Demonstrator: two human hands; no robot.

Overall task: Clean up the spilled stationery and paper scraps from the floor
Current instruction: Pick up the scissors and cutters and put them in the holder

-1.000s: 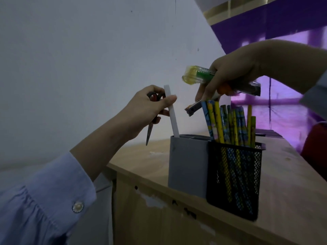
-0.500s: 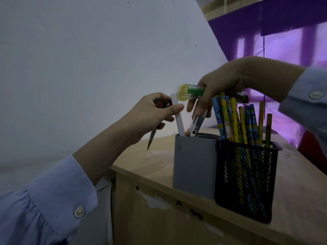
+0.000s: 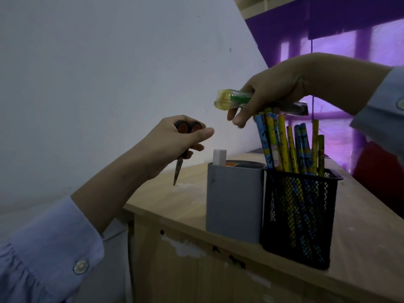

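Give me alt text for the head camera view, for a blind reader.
Two hands are above a wooden desk: the left hand holds scissors point down, the right hand grips a clear yellow-green packet over a grey holder and a black mesh cup of pencils.
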